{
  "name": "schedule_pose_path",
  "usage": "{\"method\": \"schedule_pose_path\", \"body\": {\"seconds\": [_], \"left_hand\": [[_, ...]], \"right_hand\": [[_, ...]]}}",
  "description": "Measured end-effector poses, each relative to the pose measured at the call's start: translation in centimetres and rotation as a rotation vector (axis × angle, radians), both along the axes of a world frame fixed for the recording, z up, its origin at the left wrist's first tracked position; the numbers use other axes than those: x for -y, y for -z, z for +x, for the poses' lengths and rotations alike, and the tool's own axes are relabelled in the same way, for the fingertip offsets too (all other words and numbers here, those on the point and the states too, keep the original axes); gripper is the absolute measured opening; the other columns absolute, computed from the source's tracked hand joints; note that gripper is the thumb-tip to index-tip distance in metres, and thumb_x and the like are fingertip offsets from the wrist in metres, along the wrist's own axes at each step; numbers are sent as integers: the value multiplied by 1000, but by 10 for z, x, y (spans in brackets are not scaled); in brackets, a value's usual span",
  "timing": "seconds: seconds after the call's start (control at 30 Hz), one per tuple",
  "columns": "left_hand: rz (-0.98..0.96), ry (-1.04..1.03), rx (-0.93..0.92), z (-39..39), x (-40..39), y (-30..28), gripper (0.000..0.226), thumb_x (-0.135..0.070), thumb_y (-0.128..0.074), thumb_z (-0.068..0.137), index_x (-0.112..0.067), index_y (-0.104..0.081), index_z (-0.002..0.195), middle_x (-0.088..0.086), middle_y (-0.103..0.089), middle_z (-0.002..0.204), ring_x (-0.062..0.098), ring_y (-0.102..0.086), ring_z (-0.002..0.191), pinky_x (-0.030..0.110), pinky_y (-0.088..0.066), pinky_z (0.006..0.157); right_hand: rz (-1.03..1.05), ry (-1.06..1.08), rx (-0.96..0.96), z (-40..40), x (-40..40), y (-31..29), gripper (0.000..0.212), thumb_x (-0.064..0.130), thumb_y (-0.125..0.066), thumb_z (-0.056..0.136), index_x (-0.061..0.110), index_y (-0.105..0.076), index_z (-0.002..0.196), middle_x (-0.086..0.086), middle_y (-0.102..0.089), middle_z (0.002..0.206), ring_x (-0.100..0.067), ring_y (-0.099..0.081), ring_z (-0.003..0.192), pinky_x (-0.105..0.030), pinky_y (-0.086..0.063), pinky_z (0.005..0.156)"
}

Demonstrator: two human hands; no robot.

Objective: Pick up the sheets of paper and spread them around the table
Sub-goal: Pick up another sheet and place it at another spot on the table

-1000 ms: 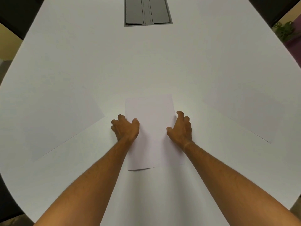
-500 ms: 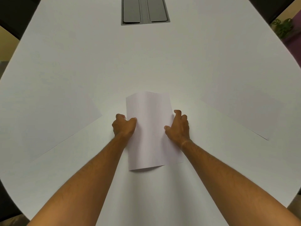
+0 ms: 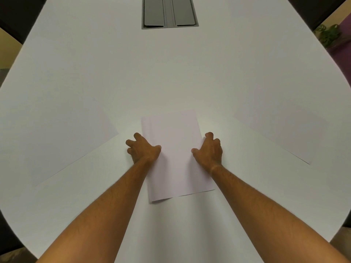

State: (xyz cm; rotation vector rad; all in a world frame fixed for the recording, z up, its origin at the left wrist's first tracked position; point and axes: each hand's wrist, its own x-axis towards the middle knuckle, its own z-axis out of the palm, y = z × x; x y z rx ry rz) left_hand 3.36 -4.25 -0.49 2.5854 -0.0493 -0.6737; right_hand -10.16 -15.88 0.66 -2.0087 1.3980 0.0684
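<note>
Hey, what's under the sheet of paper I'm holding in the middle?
Another sheet lies under the top sheet, peeking out along its right and near edges on the white table. Whether more lie beneath is hidden.

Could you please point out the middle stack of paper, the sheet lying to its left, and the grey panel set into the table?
middle stack of paper (image 3: 172, 149), head view, bare centre between the hands.
left sheet (image 3: 62, 141), head view, its middle.
grey panel (image 3: 170, 12), head view, central strip.

Bare forearms (image 3: 106, 211), no sleeves/jewelry.
</note>
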Motion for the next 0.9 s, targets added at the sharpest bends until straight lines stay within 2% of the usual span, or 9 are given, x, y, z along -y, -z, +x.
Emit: {"method": "schedule_pose_path", "body": {"seconds": [0.1,0.2,0.3,0.4,0.5,0.63,0.8,0.9], "left_hand": [[-37,-18,-16,1,-2,-1,76,-30,-80,76,-8,-36,134,19,-38,134,39,-53,117,39,-45,91],[-72,-11,5,3,-5,-1,72,-28,-79,78,-8,-39,134,17,-47,134,36,-54,119,39,-45,93],[-158,-52,31,7,-8,3,50,-21,-69,86,-7,-49,130,14,-59,129,33,-59,116,37,-46,95],[-286,-97,54,10,-11,5,22,-11,-63,90,-5,-63,112,11,-68,108,28,-65,96,31,-50,84],[-416,-121,33,12,-17,6,8,-10,-65,90,-8,-67,98,5,-67,91,19,-61,81,31,-54,83],[-528,-133,0,15,-27,9,7,-13,-68,90,-14,-66,96,1,-67,90,16,-61,83,25,-48,78],[-549,-169,-28,17,-31,11,7,-14,-68,90,-16,-64,95,-3,-66,87,15,-61,83,23,-46,76],[-526,-181,-18,18,-33,12,11,-14,-70,88,-12,-66,98,3,-66,93,16,-61,84,24,-46,76]], "right_hand": [[22,17,18,0,0,0,64,20,-71,86,8,-36,138,-20,-48,130,-36,-53,118,-34,-45,92],[37,35,36,-1,0,1,64,19,-72,86,9,-37,138,-19,-48,131,-36,-53,118,-35,-44,92],[53,45,45,-1,2,2,65,21,-73,86,10,-36,139,-18,-46,133,-35,-53,118,-32,-43,89],[81,62,75,-2,4,7,65,24,-72,86,11,-37,139,-16,-45,133,-33,-52,118,-28,-38,83],[103,107,123,-3,8,10,63,30,-69,87,12,-40,139,-15,-46,136,-32,-50,122,-29,-38,88],[120,190,206,-1,15,12,52,31,-66,90,9,-50,134,-12,-54,136,-28,-54,123,-30,-41,99],[173,312,248,3,19,14,31,22,-64,90,10,-62,118,-8,-66,121,-24,-62,105,-24,-45,84],[172,342,274,1,19,13,25,18,-66,89,10,-65,113,-8,-67,116,-22,-61,97,-23,-45,80]]}}
